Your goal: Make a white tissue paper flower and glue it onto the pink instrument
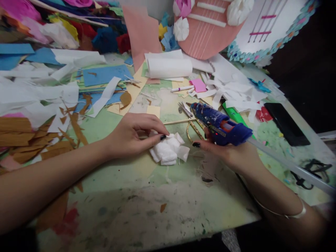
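Note:
My left hand [141,134] is closed with thumb and fingertips on the upper left edge of a white paper flower [169,150], which rests on the green table. In my right hand [228,148] is a blue glue gun [220,122], smeared with dried glue, its nozzle pointing up and left. A clear glue stick [288,166] runs out of its back end. Gold-handled scissors [193,122] lie partly behind the glue gun and right thumb. A thin wooden stick [178,121] lies just beyond the flower.
White paper strips [236,91] and a black phone [286,123] lie on the right. Brown paper scraps [49,140] cover the left. A white paper roll [169,67] sits behind. A pink guitar-shaped piece [207,35] with paper flowers stands at the back.

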`<control>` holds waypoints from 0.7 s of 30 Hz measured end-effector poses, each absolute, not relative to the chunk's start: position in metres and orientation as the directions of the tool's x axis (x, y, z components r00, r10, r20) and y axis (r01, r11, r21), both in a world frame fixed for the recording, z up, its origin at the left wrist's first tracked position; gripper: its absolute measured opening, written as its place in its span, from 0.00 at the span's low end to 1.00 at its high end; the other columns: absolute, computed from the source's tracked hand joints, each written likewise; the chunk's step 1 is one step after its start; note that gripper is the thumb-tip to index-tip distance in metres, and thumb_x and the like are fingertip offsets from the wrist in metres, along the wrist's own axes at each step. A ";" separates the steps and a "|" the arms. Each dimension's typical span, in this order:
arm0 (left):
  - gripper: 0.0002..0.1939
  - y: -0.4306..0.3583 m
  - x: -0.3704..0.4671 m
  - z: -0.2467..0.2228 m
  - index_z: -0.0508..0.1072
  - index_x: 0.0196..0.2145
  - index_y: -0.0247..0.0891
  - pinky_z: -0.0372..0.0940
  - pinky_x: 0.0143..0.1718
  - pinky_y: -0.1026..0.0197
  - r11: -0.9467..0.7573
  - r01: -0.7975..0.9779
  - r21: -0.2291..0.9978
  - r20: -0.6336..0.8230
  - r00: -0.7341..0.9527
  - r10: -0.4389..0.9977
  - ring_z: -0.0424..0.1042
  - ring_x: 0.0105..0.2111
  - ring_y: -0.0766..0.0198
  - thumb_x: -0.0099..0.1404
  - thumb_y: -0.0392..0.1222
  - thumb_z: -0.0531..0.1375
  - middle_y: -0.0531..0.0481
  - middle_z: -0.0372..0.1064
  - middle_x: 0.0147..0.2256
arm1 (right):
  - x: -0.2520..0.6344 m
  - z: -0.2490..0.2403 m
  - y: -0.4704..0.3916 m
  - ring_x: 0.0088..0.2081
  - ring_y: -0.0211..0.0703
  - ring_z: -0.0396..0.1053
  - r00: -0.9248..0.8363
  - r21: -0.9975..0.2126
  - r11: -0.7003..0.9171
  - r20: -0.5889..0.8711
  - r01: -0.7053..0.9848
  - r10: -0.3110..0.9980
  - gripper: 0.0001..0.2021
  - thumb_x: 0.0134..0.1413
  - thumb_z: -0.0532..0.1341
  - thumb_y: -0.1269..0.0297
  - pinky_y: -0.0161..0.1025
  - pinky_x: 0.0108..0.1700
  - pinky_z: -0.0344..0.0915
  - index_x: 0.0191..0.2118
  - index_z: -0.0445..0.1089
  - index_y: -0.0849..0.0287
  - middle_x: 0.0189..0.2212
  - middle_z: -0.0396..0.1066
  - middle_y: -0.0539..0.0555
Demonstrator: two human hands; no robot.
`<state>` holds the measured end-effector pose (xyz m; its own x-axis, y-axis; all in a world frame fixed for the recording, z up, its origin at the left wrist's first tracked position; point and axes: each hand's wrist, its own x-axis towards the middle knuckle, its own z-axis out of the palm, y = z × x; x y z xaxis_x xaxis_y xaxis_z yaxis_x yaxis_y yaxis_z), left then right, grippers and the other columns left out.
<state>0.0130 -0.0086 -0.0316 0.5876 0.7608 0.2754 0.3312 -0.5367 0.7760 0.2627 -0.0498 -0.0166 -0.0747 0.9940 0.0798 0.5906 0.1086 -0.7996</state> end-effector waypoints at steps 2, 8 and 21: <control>0.09 -0.009 0.013 -0.033 0.79 0.33 0.44 0.66 0.33 0.65 -0.575 0.316 0.754 0.299 0.615 0.730 0.74 0.33 0.64 0.59 0.34 0.59 0.48 0.77 0.35 | 0.265 -0.017 -0.050 0.27 0.39 0.61 -0.079 -0.796 0.140 0.116 0.588 0.990 0.18 0.45 0.68 0.51 0.37 0.27 0.62 0.33 0.64 0.57 0.27 0.65 0.50; 0.10 -0.009 0.011 -0.034 0.80 0.34 0.45 0.67 0.36 0.64 -0.605 0.300 0.738 0.304 0.653 0.694 0.74 0.34 0.63 0.59 0.35 0.58 0.48 0.77 0.36 | 0.268 -0.018 -0.050 0.26 0.39 0.60 -0.103 -0.768 0.160 0.123 0.620 0.987 0.18 0.47 0.67 0.49 0.37 0.27 0.61 0.31 0.63 0.56 0.25 0.64 0.49; 0.12 -0.008 0.007 -0.032 0.80 0.38 0.47 0.68 0.40 0.61 -0.556 0.224 0.801 0.261 0.704 0.661 0.74 0.38 0.61 0.60 0.35 0.59 0.47 0.76 0.39 | 0.263 -0.007 -0.050 0.24 0.36 0.58 -0.013 -0.849 0.092 0.099 0.521 0.995 0.19 0.42 0.69 0.54 0.35 0.23 0.57 0.39 0.68 0.59 0.25 0.65 0.48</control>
